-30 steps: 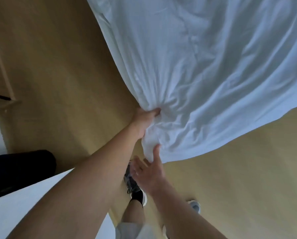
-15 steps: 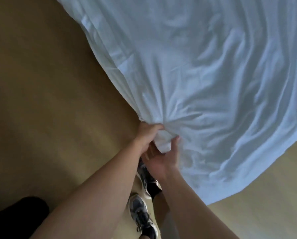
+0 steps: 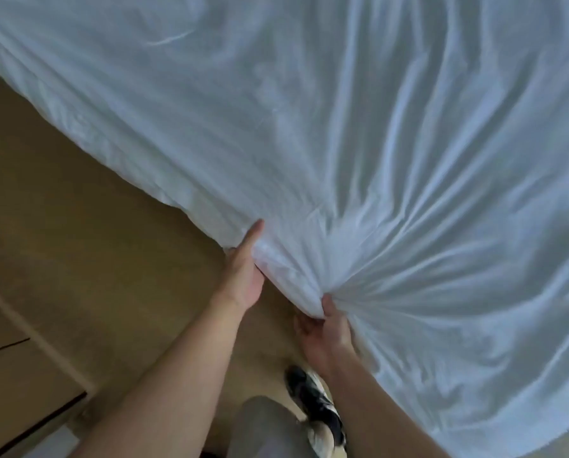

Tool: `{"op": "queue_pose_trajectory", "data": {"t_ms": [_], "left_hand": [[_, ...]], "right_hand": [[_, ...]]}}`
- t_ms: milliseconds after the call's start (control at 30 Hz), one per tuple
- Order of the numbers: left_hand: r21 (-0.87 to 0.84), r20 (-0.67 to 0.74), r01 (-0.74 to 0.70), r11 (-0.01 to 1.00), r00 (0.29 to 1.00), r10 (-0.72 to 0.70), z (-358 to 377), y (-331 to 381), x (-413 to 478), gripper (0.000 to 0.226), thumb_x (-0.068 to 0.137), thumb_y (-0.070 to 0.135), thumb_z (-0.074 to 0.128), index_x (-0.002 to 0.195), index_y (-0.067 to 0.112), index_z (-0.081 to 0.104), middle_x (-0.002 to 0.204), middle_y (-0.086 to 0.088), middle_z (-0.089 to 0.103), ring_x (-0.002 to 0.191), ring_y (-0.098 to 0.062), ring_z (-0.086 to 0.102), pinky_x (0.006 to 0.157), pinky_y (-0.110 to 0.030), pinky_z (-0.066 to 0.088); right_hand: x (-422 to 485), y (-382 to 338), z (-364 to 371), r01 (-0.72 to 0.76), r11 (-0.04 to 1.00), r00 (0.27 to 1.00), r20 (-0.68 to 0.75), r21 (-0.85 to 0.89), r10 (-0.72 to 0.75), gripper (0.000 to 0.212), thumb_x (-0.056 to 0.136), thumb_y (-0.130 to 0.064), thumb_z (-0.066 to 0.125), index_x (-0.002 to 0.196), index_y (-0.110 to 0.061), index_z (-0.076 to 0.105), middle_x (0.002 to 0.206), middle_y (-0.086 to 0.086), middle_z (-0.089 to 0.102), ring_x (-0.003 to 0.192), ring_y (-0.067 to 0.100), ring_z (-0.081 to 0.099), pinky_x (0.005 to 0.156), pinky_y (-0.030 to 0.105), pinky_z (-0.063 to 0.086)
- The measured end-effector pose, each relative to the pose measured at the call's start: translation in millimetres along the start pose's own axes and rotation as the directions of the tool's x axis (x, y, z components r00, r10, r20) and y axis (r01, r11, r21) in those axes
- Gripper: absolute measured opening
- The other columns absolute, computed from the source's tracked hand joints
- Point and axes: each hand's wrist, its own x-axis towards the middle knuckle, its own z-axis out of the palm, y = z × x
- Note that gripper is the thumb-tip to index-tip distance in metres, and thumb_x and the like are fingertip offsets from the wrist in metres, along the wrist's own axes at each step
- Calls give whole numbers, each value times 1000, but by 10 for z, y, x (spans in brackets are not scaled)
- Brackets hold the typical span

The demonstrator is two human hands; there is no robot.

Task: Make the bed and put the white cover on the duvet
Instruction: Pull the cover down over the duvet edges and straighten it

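The right hand [image 3: 326, 328] pinches a gathered bunch of the white cover [image 3: 375, 143], and folds fan out from the grip. Just beside it, the left hand [image 3: 243, 276] lies against the cover's edge with one digit straight and the rest hidden under cloth, so its hold cannot be told. The cover fills the top and right above a tan floor [image 3: 78, 226], with a black-and-white shoe [image 3: 316, 404] below the hands and a wooden cabinet [image 3: 18, 375] at lower left, well apart.
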Motion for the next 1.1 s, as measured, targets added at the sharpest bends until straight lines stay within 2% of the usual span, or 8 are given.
{"op": "queue_pose_trajectory", "data": {"t_ms": [100, 233, 367, 433, 633, 800, 1000, 1100], "left_hand": [[-49, -151, -70, 996, 987, 62, -3, 636, 370, 53, 80, 29, 86, 127, 16, 67, 117, -2, 75, 108, -23, 72, 85, -39, 60], [125, -171, 178, 976, 973, -155, -281, 609, 273, 34, 87, 19, 77, 119, 9, 71, 111, -10, 76, 103, -29, 73, 86, -41, 59], [126, 71, 97, 987, 992, -106, -609, 1293, 523, 43, 94, 39, 70, 127, 12, 66, 121, -11, 73, 111, -29, 70, 92, -43, 57], [99, 86, 76, 992, 993, -85, -715, 1759, 842, 44, 92, 41, 72, 127, 16, 67, 121, -8, 73, 110, -27, 71, 96, -48, 55], [218, 83, 253, 943, 957, -277, -1222, 1923, 973, 48, 91, 28, 72, 132, 6, 64, 129, -18, 68, 120, -34, 65, 110, -53, 46], [36, 134, 150, 988, 979, -153, -1402, 2725, 1546, 49, 96, 43, 65, 134, 13, 64, 126, -12, 71, 119, -33, 66, 106, -53, 48], [129, 173, 294, 947, 934, -314, -1723, 2931, 1561, 60, 89, 43, 72, 137, 9, 62, 135, -22, 63, 125, -41, 60, 112, -58, 42], [3, 142, 142, 990, 980, -141, -1943, 3608, 1738, 61, 90, 56, 67, 135, 16, 64, 130, -16, 68, 122, -38, 63, 108, -58, 45]], "right_hand": [[-60, 216, 253, -107, 983, 975, 179, -148, 133, 66, 93, -54, 63, 143, -12, 54, 132, 10, 67, 123, 24, 62, 108, 40, 42], [-184, 422, 1148, 37, 997, 904, 428, -67, -4, 70, 97, -61, 42, 147, -12, 50, 147, 12, 55, 138, 27, 50, 121, 48, 28], [-66, 512, 1934, 148, 960, 988, 17, 237, -157, 42, 92, -38, 72, 122, -9, 64, 100, 7, 78, 90, 24, 76, 79, 37, 61], [78, 627, 2028, 233, 931, 968, -158, 281, -194, 48, 86, -32, 80, 126, -12, 62, 98, 3, 78, 88, 25, 76, 83, 41, 62], [141, 1105, 2747, 122, 844, 960, 153, 523, -234, 60, 91, -48, 67, 135, -9, 61, 132, 20, 65, 119, 36, 65, 105, 47, 50], [556, 1338, 3135, 189, 769, 977, -43, 610, -207, 67, 83, -32, 79, 142, -12, 55, 127, 11, 69, 114, 32, 68, 98, 47, 55], [570, 1695, 4026, 165, 796, 901, 239, 582, -361, 68, 88, -43, 74, 143, -9, 54, 139, 17, 60, 130, 35, 57, 115, 49, 39], [554, 1753, 4530, 209, 757, 944, 73, 620, -321, 49, 90, -25, 73, 135, -12, 60, 127, 15, 69, 115, 36, 67, 105, 56, 48]]}}
